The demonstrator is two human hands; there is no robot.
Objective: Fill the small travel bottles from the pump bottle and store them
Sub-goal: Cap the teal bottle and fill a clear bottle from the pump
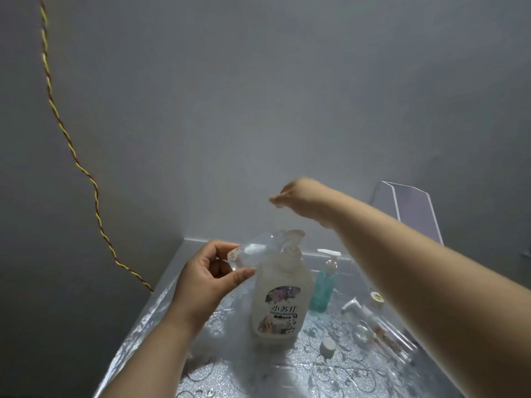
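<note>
A big white pump bottle (280,300) with a flowered label stands mid-table. My left hand (205,278) holds a small clear travel bottle (253,252) on its side, its mouth toward the pump's nozzle (293,235). My right hand (296,196) hovers well above the pump head, fingers bent downward and touching nothing. A loose white cap (328,346) lies to the right of the pump bottle.
A teal pump bottle (323,287) stands behind on the right. Small clear bottles, a spray head (351,305) and a clear case (388,337) lie under my right forearm. A clear stand (413,211) leans at the wall. A twisted cord (71,145) hangs on the left.
</note>
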